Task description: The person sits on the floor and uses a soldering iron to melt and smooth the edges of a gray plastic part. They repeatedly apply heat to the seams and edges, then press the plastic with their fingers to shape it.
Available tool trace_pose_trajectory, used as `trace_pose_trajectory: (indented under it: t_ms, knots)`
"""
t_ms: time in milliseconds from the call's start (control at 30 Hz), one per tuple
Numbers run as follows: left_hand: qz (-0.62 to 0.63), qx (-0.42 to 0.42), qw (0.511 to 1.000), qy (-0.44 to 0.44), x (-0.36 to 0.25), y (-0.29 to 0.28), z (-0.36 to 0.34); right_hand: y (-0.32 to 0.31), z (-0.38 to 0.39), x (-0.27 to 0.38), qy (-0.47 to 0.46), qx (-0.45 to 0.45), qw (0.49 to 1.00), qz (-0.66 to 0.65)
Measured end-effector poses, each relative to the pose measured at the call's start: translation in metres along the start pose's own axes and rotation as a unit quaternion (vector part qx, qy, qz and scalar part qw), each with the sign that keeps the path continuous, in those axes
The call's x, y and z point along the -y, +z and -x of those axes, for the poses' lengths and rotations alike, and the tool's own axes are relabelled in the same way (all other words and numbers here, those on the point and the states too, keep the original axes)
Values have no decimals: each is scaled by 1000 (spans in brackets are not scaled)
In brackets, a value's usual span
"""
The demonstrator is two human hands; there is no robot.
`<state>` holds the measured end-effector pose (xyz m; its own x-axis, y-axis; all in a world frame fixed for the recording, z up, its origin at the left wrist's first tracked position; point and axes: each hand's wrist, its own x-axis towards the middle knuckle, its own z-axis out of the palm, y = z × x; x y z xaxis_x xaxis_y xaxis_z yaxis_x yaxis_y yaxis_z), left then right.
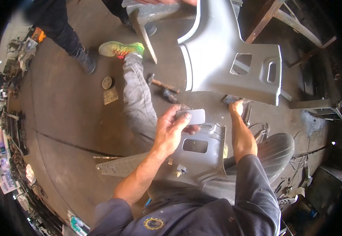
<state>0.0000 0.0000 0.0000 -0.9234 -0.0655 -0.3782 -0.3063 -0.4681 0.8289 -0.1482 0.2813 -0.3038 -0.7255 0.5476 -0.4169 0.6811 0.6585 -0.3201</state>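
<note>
My left hand point(175, 124) pinches a small flat light-grey plate point(193, 117) with rounded corners, thumb on top. Just below it, a grey moulded trim panel point(214, 151) with a rectangular opening lies across my lap. A small clip-like piece point(181, 170) sits on that panel. Out to the right, my right hand point(237, 107) is closed around a hammer-like tool point(229, 99) with a dark blocky head; its handle is partly hidden by the fingers. Above both hands stands a larger silver-grey trim panel point(218, 55) with two cut-outs.
A wooden-handled hammer point(165, 84) and a dark-headed tool point(170, 95) lie beside my outstretched leg point(137, 90). Another person's legs point(66, 35) stand at far left. A bench point(147, 17) is at the top, with metal frames point(297, 23) at right. Cables point(303, 149) lie on the floor.
</note>
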Motion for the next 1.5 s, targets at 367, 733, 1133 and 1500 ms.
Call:
trace_pose_trajectory:
  t_ms: [367,733,1133,1500]
  knots:
    - [46,-19,999,-1,-7,0,13,20,18,-5,-145,18,983,114]
    - [85,-4,996,29,-13,3,20,-33,-11,16,-198,39,972,-119]
    - [153,10,982,109,-66,22,39,-267,194,114,-342,234,778,-472]
    - [-46,-5,968,245,-73,60,79,-303,337,112,-661,-78,711,-229]
